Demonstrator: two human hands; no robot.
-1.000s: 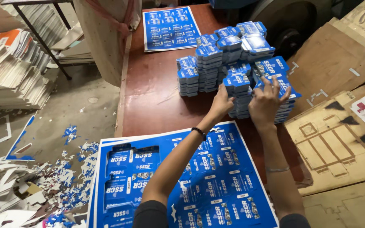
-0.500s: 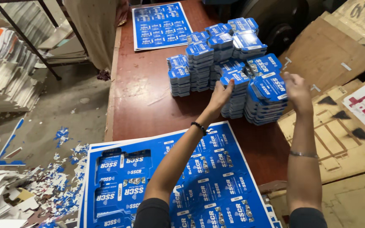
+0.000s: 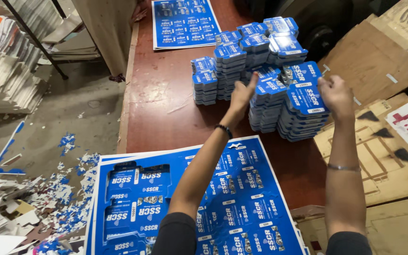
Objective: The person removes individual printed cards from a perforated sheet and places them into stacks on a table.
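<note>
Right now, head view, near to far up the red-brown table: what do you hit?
Large blue printed die-cut sheet → person's left hand and right hand at the stacks of blue die-cut cards → second blue printed sheet at the far end of the red-brown table.

Roughly nine stacks of blue die-cut card blanks (image 3: 260,71) crowd the far table; two piles of blue printed sheets: one near (image 3: 242,198), one far (image 3: 182,21); two bare hands.
</note>
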